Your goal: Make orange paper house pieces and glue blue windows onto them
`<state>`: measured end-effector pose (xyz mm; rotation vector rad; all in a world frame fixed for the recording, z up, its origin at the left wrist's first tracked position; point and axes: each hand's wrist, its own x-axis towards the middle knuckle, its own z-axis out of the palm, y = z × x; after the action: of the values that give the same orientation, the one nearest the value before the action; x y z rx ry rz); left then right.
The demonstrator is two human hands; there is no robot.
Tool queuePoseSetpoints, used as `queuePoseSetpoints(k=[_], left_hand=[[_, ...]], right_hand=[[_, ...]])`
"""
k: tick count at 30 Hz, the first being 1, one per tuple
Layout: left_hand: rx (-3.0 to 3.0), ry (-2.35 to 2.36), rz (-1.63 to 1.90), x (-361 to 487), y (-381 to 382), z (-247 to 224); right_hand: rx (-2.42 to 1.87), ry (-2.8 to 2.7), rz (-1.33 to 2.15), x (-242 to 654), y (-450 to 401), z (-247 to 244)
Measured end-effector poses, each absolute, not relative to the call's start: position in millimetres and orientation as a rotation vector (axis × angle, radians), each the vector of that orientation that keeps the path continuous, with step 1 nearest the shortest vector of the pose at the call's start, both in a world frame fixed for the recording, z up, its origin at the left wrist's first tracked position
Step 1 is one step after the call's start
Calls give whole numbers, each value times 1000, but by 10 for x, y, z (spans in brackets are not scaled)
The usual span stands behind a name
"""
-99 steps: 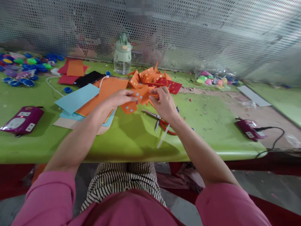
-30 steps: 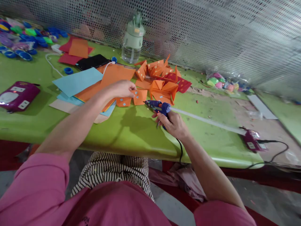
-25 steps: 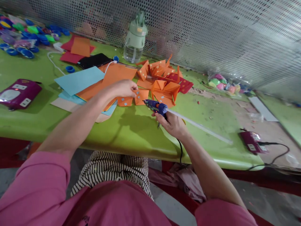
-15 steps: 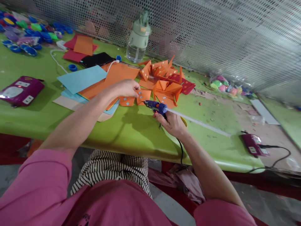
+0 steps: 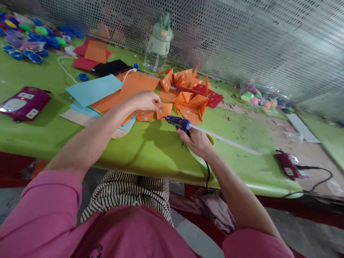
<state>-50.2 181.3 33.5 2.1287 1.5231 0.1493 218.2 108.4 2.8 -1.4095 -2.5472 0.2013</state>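
My right hand (image 5: 199,142) is wrapped round a blue glue gun (image 5: 178,122). A long clear glue stick (image 5: 228,141) sticks out of its back end, and its nozzle points left, close to a folded orange paper piece (image 5: 166,109) with pale blue spots. At that piece my left hand (image 5: 147,100) is pinched, thumb and fingertips closed on its upper left edge. Just left, below the hand, lies another spotted orange paper (image 5: 145,115). Behind them sits a pile of folded orange paper shapes (image 5: 185,80). Whether glue is on the paper I cannot tell.
Blue, orange and cream paper sheets (image 5: 92,90) lie left, beside a black phone (image 5: 111,68). A water bottle (image 5: 158,44) stands by the perforated metal screen (image 5: 228,39). Purple power boxes (image 5: 25,104) sit at both sides; a black cord (image 5: 208,173) hangs over the table's front edge.
The glue gun has shifted very slightly right and down, away from the orange paper. My left hand and the paper it pinches have hardly moved.
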Motion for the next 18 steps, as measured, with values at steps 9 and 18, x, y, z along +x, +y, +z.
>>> queuePoseSetpoints(k=[9, 18], left_hand=[[2138, 1522, 143, -497, 1808, 339], [2148, 1522, 131, -488, 1804, 332]], right_hand=[[-1521, -2543, 247, 2182, 1100, 2], [-1547, -2546, 260, 2157, 1080, 40]])
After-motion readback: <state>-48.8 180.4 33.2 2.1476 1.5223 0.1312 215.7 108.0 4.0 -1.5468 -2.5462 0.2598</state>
